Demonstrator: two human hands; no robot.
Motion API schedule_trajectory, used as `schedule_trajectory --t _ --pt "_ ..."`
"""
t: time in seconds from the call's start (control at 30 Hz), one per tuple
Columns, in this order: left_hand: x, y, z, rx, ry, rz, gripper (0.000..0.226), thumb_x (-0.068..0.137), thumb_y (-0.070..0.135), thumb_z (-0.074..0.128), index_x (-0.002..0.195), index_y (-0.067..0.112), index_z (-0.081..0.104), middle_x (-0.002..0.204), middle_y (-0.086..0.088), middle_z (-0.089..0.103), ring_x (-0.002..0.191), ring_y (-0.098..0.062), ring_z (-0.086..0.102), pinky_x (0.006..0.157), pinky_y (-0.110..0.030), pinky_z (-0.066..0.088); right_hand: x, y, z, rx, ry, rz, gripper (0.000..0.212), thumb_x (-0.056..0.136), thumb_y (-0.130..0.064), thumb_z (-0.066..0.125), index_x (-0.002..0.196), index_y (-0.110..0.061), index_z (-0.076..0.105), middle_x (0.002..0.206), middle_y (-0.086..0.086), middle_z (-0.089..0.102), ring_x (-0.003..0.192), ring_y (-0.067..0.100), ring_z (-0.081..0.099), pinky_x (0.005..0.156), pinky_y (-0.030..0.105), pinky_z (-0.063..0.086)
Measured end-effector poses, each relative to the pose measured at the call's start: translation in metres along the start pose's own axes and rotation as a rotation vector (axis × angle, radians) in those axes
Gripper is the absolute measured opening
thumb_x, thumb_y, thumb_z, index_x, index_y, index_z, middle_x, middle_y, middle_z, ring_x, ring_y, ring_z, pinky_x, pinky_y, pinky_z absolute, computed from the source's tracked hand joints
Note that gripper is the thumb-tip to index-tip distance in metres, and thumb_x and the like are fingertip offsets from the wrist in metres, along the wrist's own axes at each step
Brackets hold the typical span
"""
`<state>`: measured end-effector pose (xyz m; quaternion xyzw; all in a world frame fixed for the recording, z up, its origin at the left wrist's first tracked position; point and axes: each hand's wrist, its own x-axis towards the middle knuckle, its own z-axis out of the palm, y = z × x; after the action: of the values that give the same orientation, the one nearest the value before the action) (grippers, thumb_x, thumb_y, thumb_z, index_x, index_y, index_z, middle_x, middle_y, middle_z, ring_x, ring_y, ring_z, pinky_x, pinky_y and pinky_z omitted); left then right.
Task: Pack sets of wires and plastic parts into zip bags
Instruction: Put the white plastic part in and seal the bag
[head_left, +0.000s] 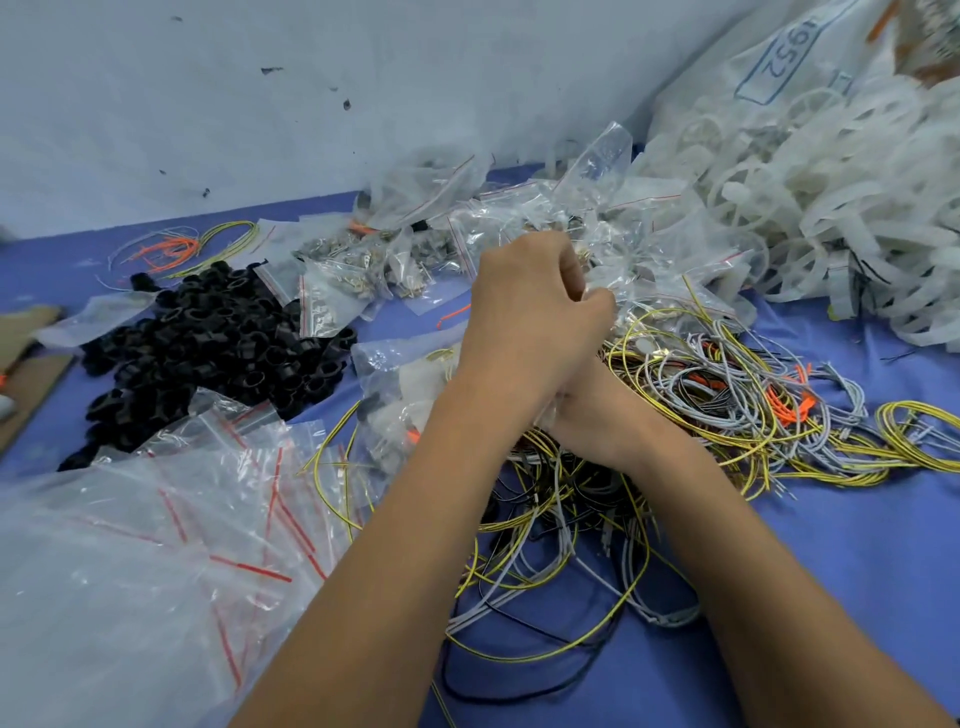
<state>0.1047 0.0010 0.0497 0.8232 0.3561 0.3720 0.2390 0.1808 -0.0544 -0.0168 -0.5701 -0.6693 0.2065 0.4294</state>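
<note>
My left hand (530, 312) is up over the middle of the blue-covered table (857, 545), its fingers (597, 304) curled and pinching the crinkled clear plastic of a small zip bag (618, 291). My right hand (597, 415) sits beneath it, mostly hidden by the left wrist — I cannot tell whether it grips anything, though some clear film shows at its top edge. Just beside it lies the tangled heap of yellow, grey and black wires (701, 405). The pile of black plastic rings (218, 343) is off to the left, the stack of empty clear zip bags with red seal strips (182, 519) is near my left forearm, and the mound of white plastic wheel parts (831, 208) is far right.

I judge the bag is being opened or sealed. To do it well, I should keep the mouth flat between both hands, make sure no wire end strays across the strip, and press along the seal from one end — not the middle.
</note>
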Motion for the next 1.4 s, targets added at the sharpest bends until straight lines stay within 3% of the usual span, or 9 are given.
schedule_trajectory --t 0.07,0.17,0.43,0.53,0.67,0.9,1.13,1.27,1.4 --pt "0.004 -0.004 -0.006 -0.109 -0.001 -0.008 0.029 0.085 0.034 0.076 0.068 0.017 0.061 0.063 0.005 0.060 0.063 -0.014 0.057 0.064 -0.030 0.050 0.004 0.005 -0.002 -0.004 0.096 0.081 0.016 0.090 -0.007 0.062 0.081 0.004 0.069 0.076 0.024 0.066 0.071 0.017 0.056 0.067 0.045 0.054" --pt "0.012 -0.017 -0.021 -0.290 0.063 -0.061 0.052 0.093 0.057 0.060 0.074 0.008 0.062 0.073 -0.012 0.067 0.069 -0.031 0.065 0.066 -0.047 0.058 0.004 0.003 -0.004 0.131 0.312 0.134 0.025 0.095 -0.019 0.065 0.076 -0.005 0.072 0.064 0.022 0.064 0.052 0.018 0.055 0.047 0.039 0.047" --pt "0.014 -0.083 -0.028 -0.017 -0.241 -0.199 0.062 0.106 0.060 0.032 0.091 0.015 0.071 0.101 0.018 0.071 0.093 -0.009 0.064 0.075 -0.019 0.043 0.001 -0.004 -0.014 0.501 0.346 0.219 0.075 0.087 -0.082 0.044 0.089 -0.015 0.078 0.091 0.023 0.075 0.087 0.052 0.068 0.076 0.064 0.058" --pt "0.013 -0.089 -0.030 0.020 -0.313 -0.237 0.064 0.103 0.067 0.029 0.071 0.025 0.064 0.066 0.018 0.067 0.074 -0.001 0.059 0.063 -0.021 0.037 -0.001 -0.004 -0.016 0.334 0.218 0.092 0.022 0.085 -0.046 0.077 0.091 -0.025 0.075 0.082 0.007 0.076 0.071 0.021 0.073 0.063 0.032 0.057" --pt "0.015 -0.095 -0.030 0.129 -0.403 -0.198 0.064 0.103 0.063 0.038 0.074 0.012 0.062 0.071 0.005 0.064 0.068 -0.013 0.057 0.062 -0.030 0.039 -0.002 0.005 -0.022 0.431 0.230 0.129 0.011 0.090 -0.021 0.073 0.090 -0.010 0.073 0.074 0.012 0.074 0.058 0.024 0.064 0.056 0.040 0.052" --pt "0.018 -0.103 -0.032 0.258 -0.347 -0.198 0.055 0.102 0.052 0.054 0.065 0.012 0.053 0.064 -0.002 0.050 0.060 -0.017 0.046 0.055 -0.033 0.030 -0.002 0.015 -0.031 0.355 0.421 0.155 0.019 0.097 -0.039 0.068 0.099 -0.022 0.076 0.057 0.000 0.064 0.043 0.019 0.045 0.045 0.025 0.037" --pt "0.017 -0.118 -0.040 0.348 -0.193 -0.396 0.052 0.103 0.050 0.053 0.083 0.003 0.064 0.087 -0.018 0.068 0.079 -0.038 0.060 0.060 -0.035 0.035 -0.017 0.019 -0.046 0.270 0.046 0.151 0.031 0.076 -0.040 0.086 0.095 -0.019 0.075 0.086 0.006 0.078 0.075 0.017 0.072 0.075 0.020 0.053" --pt "0.020 -0.113 -0.055 0.338 -0.338 -0.440 0.040 0.103 0.041 0.053 0.100 0.005 0.071 0.103 -0.026 0.069 0.089 -0.039 0.065 0.063 -0.034 0.039 -0.013 0.026 -0.044 0.279 0.358 0.148 0.014 0.095 -0.031 0.072 0.090 -0.019 0.076 0.071 0.000 0.069 0.058 0.016 0.050 0.053 0.020 0.039" --pt "0.019 -0.112 -0.073 0.189 -0.583 -0.533 0.046 0.099 0.045 0.063 0.074 0.007 0.063 0.045 -0.002 0.058 0.040 -0.020 0.054 0.042 -0.019 0.038 -0.008 0.029 -0.038 0.227 0.496 0.201 0.018 0.105 -0.023 0.058 0.089 -0.021 0.065 0.077 0.008 0.065 0.048 0.015 0.055 0.044 0.022 0.042"
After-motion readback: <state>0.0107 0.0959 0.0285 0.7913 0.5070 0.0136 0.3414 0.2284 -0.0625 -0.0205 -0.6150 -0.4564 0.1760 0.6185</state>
